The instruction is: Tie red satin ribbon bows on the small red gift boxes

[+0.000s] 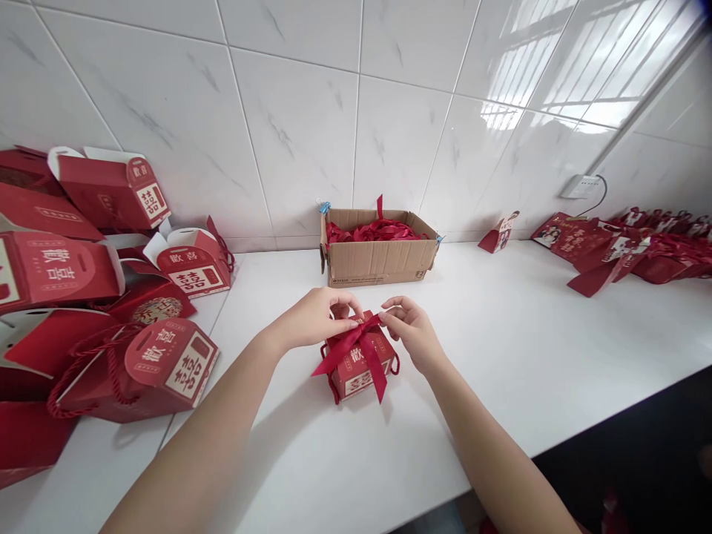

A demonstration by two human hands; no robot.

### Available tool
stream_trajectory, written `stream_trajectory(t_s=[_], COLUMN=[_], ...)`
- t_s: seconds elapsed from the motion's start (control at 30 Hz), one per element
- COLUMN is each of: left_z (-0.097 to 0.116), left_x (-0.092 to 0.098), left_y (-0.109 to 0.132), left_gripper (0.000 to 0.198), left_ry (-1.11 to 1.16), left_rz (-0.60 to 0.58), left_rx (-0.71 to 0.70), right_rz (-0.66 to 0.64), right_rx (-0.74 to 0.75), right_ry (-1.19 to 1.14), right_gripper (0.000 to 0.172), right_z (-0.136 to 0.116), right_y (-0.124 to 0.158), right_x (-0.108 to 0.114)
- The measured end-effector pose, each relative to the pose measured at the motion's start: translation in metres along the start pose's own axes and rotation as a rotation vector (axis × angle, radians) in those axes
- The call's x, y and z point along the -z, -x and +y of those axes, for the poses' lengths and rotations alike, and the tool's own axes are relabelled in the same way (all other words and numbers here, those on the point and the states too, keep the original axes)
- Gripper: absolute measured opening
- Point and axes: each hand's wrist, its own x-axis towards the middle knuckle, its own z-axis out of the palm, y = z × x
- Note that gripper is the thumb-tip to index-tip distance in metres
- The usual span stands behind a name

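Note:
A small red gift box [356, 360] with cream and white Chinese lettering stands on the white table in front of me. Dark red cord handles show at its sides. Across its top lies a red satin ribbon [345, 348], tied into a bow whose two tails hang over the front. From the left, my left hand [320, 319] pinches one part of the bow between thumb and fingers. My right hand [409, 326] pinches the bow's other side with thumb and forefinger, its other fingers curled loosely. The fingertips partly hide the bow's loops.
Behind the gift box stands an open cardboard box [383, 263] full of red ribbons, with blue clips on its edges. Several larger red gift boxes [139, 363] are piled at the left. Red bags [612, 256], a small card box [499, 233] and a white power socket [579, 186] are at the right.

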Motion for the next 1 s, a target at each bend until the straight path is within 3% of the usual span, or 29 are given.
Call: stream_trajectory(t_s=[0.13, 0.3, 0.4, 0.43, 0.63, 0.8, 0.87, 1.0], left_z=[0.001, -0.001, -0.002, -0.001, 0.003, 0.002, 0.002, 0.002], left_x=[-0.001, -0.001, -0.001, -0.001, -0.002, -0.002, -0.002, -0.002], left_y=[0.0, 0.0, -0.001, -0.001, 0.0, 0.001, 0.0, 0.0], left_gripper=[0.018, 0.015, 0.016, 0.016, 0.016, 0.016, 0.016, 0.016], left_ry=[-0.024, -0.022, -0.011, -0.009, 0.022, 0.031, 0.032, 0.039], left_rz=[0.021, 0.013, -0.008, -0.015, -0.017, -0.006, 0.004, 0.006], left_rx=[0.006, -0.005, -0.014, -0.017, 0.008, 0.014, 0.023, 0.02], right_rz=[0.138, -0.187, -0.254, -0.263, -0.085, -0.084, -0.044, 0.054], right_rx=[0.234, 0.324, 0.35, 0.362, 0.525, 0.657, 0.668, 0.678], right_ry=[0.287, 0.611, 0.688, 0.702, 0.779, 0.795, 0.808, 0.825], right_gripper=[0.022, 0.017, 0.002, 0.004, 0.014, 0.012, 0.004, 0.006], right_z=[-0.008, -0.023, -0.023, -0.022, -0.02, -0.019, -0.016, -0.009], right_y=[0.008, 0.026, 0.028, 0.027, 0.019, 0.025, 0.027, 0.026], right_x=[0.001, 0.003, 0.005, 0.007, 0.016, -0.001, -0.009, -0.019])
